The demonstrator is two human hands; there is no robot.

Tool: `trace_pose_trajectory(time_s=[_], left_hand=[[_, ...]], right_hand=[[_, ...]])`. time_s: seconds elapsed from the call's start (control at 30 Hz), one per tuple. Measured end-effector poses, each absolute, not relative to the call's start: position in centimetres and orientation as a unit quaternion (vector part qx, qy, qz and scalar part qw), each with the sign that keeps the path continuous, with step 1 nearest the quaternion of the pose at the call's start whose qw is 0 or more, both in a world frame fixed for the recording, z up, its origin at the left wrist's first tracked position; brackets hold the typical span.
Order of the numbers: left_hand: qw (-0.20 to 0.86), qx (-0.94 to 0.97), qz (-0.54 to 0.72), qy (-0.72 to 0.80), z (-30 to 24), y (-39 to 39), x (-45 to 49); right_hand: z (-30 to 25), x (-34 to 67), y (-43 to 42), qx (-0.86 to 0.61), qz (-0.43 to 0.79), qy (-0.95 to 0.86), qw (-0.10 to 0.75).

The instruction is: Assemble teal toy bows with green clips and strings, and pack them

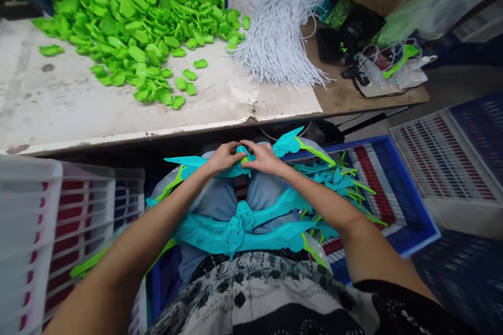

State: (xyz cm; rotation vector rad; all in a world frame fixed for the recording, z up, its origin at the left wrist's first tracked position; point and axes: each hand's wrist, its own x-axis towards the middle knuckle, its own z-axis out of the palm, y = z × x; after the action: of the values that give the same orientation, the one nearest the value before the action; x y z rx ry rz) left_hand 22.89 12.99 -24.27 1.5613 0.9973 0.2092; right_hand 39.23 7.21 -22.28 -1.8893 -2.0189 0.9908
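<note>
Ahead, we face a wide worktable with a worn white top, its front edge just beyond the hands. At the right sits a blue plastic crate holding jumbled turquoise-and-lime plastic parts. On the table, a heap of bright green plastic pieces spreads leftward, with a bundle of thin white cords beside it. Nearest the body rest other long turquoise plastic pieces, clear of the fingers. Over the jeans-clad knees we find a long, bow-shaped turquoise plastic piece, its long axis running left to right. Left hand and right hand meet at its middle, equally near, gripping it narrowly. Between the thumbs shows a small lime-green part, partly hidden.
</note>
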Motion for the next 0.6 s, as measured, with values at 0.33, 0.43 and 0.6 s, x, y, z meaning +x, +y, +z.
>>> trace_pose_trajectory(time_s=[0.33, 0.43, 0.6], left_hand=[[0.558, 0.695, 0.054, 0.451, -23.7, 15.0, 22.2], [0.542, 0.709, 0.031, 0.450, -23.6, 15.9, 22.0], [0.512, 0.736, 0.003, 0.443, -23.5, 15.8, 21.8]], right_hand=[[-19.7, 47.0, 10.5, -0.704, 0.105, -0.635, 0.301], [-18.0, 54.6, 14.6, -0.804, -0.020, -0.533, 0.263], [-18.1, 61.7, 18.9, -0.871, -0.013, -0.469, 0.145]])
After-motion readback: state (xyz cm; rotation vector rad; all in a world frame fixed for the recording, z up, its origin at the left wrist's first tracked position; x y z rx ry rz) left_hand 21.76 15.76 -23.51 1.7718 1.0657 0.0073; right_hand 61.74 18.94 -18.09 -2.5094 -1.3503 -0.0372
